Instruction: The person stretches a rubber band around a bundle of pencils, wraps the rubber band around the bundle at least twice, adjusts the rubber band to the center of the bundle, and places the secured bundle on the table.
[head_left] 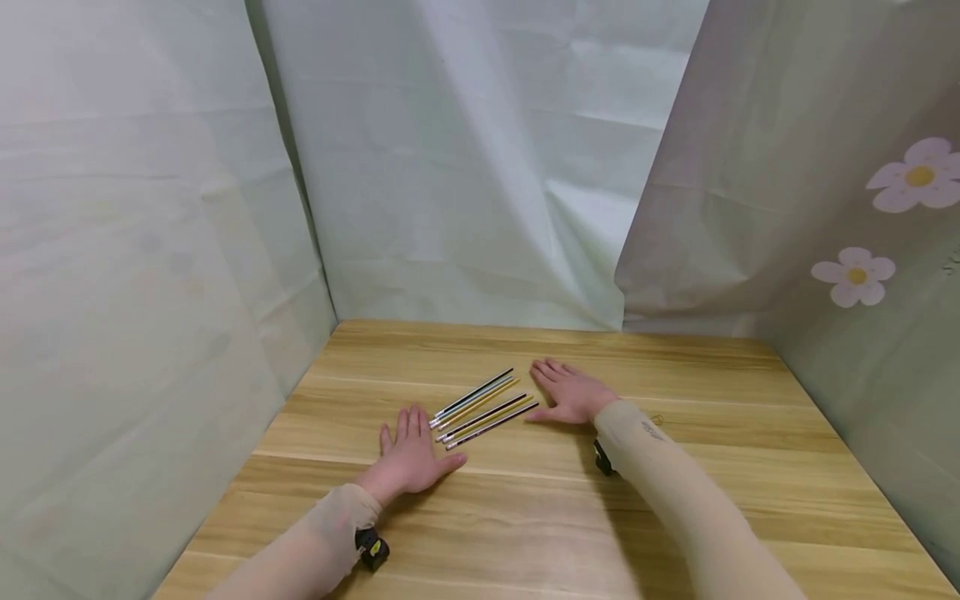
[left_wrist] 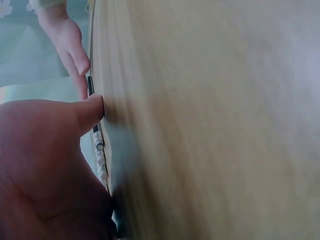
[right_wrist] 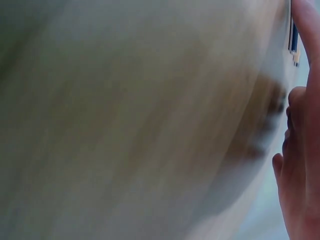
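Several pencils lie side by side on the wooden table, slanting up to the right in the head view. Among them are a black pencil at the far side, a yellow pencil and a dark pencil nearest me. My left hand rests with spread, straight fingers beside their eraser ends. At the opposite ends, my right hand lies palm down, fingers extended and thumb close to the tips. Neither hand grips anything. Pencil ends peek out near the right thumb in the right wrist view.
The wooden table meets pale cloth walls at the back and both sides. White flowers are printed on the right wall. A small thin loop lies beside the right sleeve. Each wrist wears a small black device.
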